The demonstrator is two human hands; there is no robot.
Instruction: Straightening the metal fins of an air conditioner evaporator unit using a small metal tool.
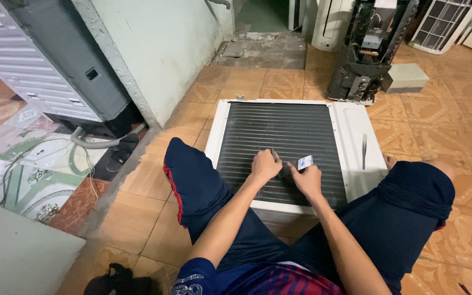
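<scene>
A white air-conditioner unit lies flat on the tiled floor between my knees, its dark finned coil facing up. My left hand rests on the near part of the fins, closed around a thin dark tool whose tip sticks up from the fist. Right beside it, my right hand grips a small pale-blue and white object against the fins. A slim metal tool lies on the white panel at the unit's right.
A dismantled black machine and a grey box stand behind the unit. White appliance casings line the back wall. A grey washing machine with a hose is at left beside a green wall. A dark cloth lies near my left side.
</scene>
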